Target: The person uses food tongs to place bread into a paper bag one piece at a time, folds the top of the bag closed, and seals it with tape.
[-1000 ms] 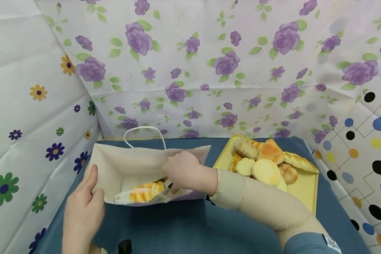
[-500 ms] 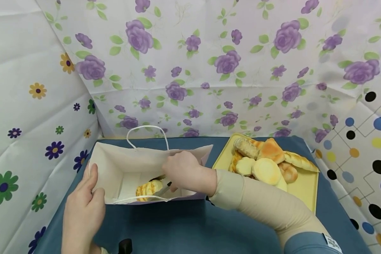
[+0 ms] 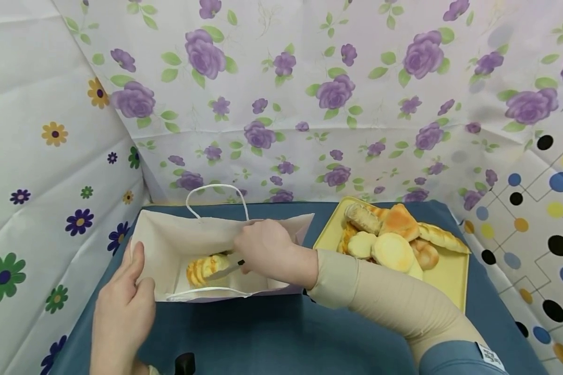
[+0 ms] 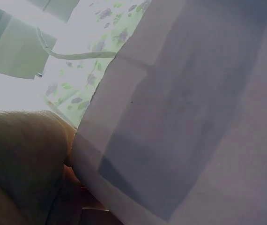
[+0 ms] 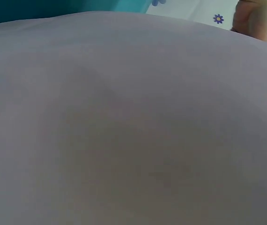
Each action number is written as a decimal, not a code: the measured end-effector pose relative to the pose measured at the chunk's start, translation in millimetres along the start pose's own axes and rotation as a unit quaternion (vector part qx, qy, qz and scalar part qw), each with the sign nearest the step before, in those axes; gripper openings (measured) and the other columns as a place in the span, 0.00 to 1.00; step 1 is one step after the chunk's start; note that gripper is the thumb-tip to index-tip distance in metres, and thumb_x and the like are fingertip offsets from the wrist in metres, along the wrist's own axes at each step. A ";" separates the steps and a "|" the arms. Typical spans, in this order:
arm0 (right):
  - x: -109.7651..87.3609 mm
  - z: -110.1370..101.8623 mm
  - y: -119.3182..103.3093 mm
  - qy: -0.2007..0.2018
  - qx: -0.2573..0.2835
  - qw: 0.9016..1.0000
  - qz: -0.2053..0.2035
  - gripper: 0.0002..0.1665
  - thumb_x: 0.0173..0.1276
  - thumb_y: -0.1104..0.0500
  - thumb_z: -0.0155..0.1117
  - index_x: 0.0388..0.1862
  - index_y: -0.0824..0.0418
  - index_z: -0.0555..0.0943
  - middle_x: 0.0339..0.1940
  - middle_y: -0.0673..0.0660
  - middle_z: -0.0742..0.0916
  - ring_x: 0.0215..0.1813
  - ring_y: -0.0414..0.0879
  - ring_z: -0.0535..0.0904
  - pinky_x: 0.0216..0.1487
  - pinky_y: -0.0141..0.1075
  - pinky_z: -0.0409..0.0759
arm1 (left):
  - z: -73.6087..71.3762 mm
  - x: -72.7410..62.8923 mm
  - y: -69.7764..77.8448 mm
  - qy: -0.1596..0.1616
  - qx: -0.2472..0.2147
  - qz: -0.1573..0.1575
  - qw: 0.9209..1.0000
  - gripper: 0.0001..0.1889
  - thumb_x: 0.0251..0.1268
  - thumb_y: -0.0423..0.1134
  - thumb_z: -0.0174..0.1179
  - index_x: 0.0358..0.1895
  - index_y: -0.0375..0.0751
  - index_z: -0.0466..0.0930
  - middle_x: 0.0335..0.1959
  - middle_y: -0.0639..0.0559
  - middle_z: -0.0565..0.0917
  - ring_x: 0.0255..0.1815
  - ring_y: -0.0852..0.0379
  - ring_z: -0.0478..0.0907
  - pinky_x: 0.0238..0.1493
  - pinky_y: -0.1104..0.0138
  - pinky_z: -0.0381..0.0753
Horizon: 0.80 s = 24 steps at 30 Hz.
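A white paper bag [image 3: 161, 245] with rope handles stands with its mouth toward me in the head view. My left hand [image 3: 124, 307] grips its left edge, thumb outside; the left wrist view shows that hand [image 4: 25, 164] beside the bag wall [image 4: 185, 108]. My right hand [image 3: 267, 250] reaches into the bag and holds metal tongs [image 3: 225, 272] with dark parts, mostly hidden by the hand. A striped golden bread roll [image 3: 199, 271] lies low in the bag, between the tong arms; whether they squeeze it I cannot tell. Bag wall [image 5: 124, 122] fills most of the right wrist view.
To the right, a yellow tray [image 3: 450, 286] bears several breads [image 3: 394, 252] in a pile, under my right forearm's far side. A blue cloth [image 3: 244, 338] covers the table. Patterned sheets hang at the back and both sides. A black object [image 3: 185, 363] shows at the bottom edge.
The bread roll has turned and moved deeper into the bag, then left. My right hand has shifted slightly left with the tongs. The near handle has dropped against the bag's front edge. My left hand stays put.
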State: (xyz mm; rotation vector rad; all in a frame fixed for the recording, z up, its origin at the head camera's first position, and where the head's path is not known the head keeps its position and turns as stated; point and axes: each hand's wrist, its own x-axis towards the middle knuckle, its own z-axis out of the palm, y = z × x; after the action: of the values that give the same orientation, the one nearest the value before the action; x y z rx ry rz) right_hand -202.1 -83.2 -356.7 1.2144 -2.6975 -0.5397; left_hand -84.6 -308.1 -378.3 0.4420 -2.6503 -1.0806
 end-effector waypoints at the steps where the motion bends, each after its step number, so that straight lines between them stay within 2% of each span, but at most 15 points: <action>1: 1.2 0.5 -0.8 0.003 0.006 1.000 0.002 0.22 0.58 0.26 0.77 0.37 0.39 0.91 0.25 0.41 0.87 0.31 0.39 0.85 0.24 0.32 0.81 | -0.2 0.0 0.4 -0.001 -0.001 0.000 1.000 0.32 0.80 0.34 0.40 0.85 0.45 0.55 0.86 0.54 0.52 0.85 0.37 0.54 0.79 0.34 0.56; 2: 2.4 0.8 -1.6 0.002 0.011 1.000 0.003 0.25 0.59 0.25 0.76 0.41 0.39 0.91 0.23 0.42 0.86 0.30 0.39 0.85 0.23 0.32 0.81 | -0.3 0.0 1.0 -0.001 -0.001 0.000 1.000 0.32 0.80 0.34 0.40 0.85 0.46 0.55 0.86 0.55 0.52 0.85 0.38 0.54 0.79 0.34 0.56; 5: 6.0 1.9 -3.0 -0.012 0.019 1.000 0.006 0.29 0.57 0.22 0.75 0.42 0.41 0.90 0.19 0.42 0.81 0.26 0.39 0.83 0.22 0.32 0.79 | -0.7 -1.3 2.8 0.001 -0.002 -0.001 1.000 0.31 0.81 0.35 0.40 0.85 0.47 0.55 0.86 0.57 0.53 0.85 0.38 0.55 0.78 0.34 0.57; 10: 8.3 -0.7 -0.4 -0.052 0.030 0.998 0.021 0.29 0.56 0.21 0.75 0.35 0.43 0.90 0.18 0.43 0.79 0.25 0.39 0.81 0.22 0.31 0.77 | -0.5 -2.1 4.4 0.002 -0.002 -0.002 1.000 0.31 0.81 0.35 0.40 0.85 0.46 0.54 0.86 0.57 0.51 0.85 0.38 0.54 0.78 0.34 0.58; 19: 4.9 -3.9 4.1 -0.052 0.039 0.998 0.017 0.33 0.59 0.22 0.73 0.46 0.46 0.91 0.19 0.44 0.80 0.27 0.40 0.82 0.23 0.31 0.79 | -0.5 -1.5 5.5 -0.007 0.007 -0.016 1.000 0.32 0.81 0.34 0.39 0.86 0.47 0.51 0.87 0.57 0.48 0.86 0.37 0.52 0.78 0.33 0.56; 24: 2.4 -2.8 4.2 -0.045 0.048 0.998 0.014 0.35 0.59 0.21 0.73 0.48 0.46 0.90 0.19 0.44 0.80 0.27 0.41 0.83 0.24 0.31 0.80 | 0.7 -1.7 5.0 -0.013 0.008 -0.019 1.000 0.32 0.81 0.34 0.39 0.86 0.46 0.51 0.87 0.55 0.49 0.86 0.37 0.51 0.78 0.33 0.57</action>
State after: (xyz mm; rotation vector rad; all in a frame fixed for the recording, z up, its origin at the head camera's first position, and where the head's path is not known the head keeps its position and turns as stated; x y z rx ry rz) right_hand -205.9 -83.1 -352.5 1.2011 -2.8423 -0.4762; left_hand -84.2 -303.7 -375.5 0.4874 -2.6859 -1.0841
